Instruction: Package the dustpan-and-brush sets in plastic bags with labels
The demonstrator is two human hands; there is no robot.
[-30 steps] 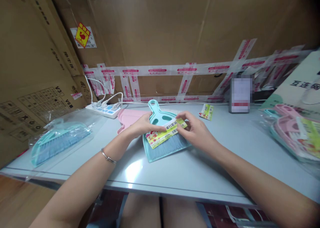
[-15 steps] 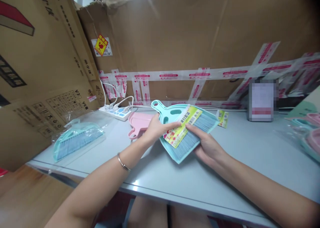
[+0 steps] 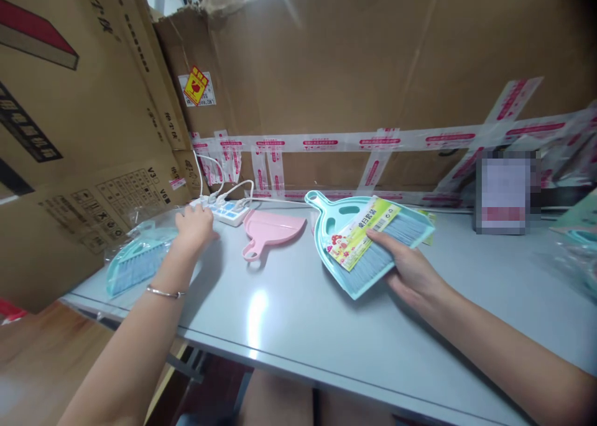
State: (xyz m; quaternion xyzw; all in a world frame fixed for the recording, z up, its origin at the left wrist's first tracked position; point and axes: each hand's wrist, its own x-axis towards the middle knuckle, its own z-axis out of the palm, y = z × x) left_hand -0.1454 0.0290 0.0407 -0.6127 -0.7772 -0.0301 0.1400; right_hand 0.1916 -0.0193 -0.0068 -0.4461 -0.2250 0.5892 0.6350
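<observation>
My right hand [image 3: 413, 270] grips the lower right edge of a mint-green dustpan [image 3: 324, 245], thumb on top. A blue-bristled brush [image 3: 373, 267] lies nested in the pan, and a yellow-green label card [image 3: 361, 236] crosses both. The pan is tilted just over the table. At the left, my left hand [image 3: 194, 226] is stretched out, thumb apart from the fingers, beside a plastic-wrapped mint dustpan-and-brush set [image 3: 140, 261]. Whether its fingertips touch the wrapping I cannot tell. Between my hands lies a pink dustpan [image 3: 273, 228], its ring handle facing me.
A white power strip [image 3: 228, 211] with plugged-in cords is at the back of the grey table [image 3: 289, 308]. Cardboard [image 3: 326, 59] walls the back and left. Another label card [image 3: 428, 227] lies partly behind the held pan. A blurred-out upright object [image 3: 504, 193] and bagged items [image 3: 578, 252] are at the right.
My left hand has let go of the mint set and moved left towards the wrapped set. My right hand still holds the mint set, now slightly further right in view. The pink dustpan is uncovered.
</observation>
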